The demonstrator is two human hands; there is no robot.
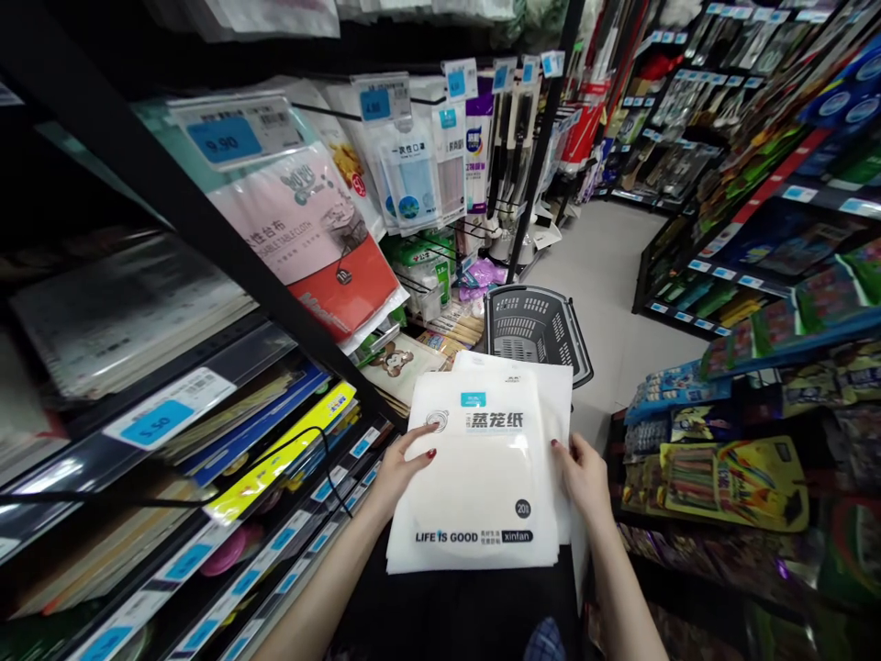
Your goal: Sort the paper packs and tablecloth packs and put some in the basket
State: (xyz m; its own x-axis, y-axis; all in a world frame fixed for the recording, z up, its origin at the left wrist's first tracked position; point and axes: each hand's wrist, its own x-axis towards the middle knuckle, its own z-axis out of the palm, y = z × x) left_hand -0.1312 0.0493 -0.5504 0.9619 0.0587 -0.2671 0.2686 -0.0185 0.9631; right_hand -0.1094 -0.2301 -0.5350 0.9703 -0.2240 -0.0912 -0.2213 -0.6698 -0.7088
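I hold a small stack of flat white packets [474, 477] printed "LIFE IS GOOD" in front of me, low in the head view. My left hand [399, 473] grips the stack's left edge, thumb on top. My right hand [584, 476] grips its right edge, fingers wrapped behind. A second white packet [543, 381] sticks out behind the front one. Just beyond the packets a grey plastic shopping basket [533, 326] stands on the floor.
Black store shelves [227, 266] on my left carry hanging packets, blue price tags and flat goods. More shelves [757, 349] with colourful packets line the right. A light grey aisle floor [606, 266] runs ahead between them.
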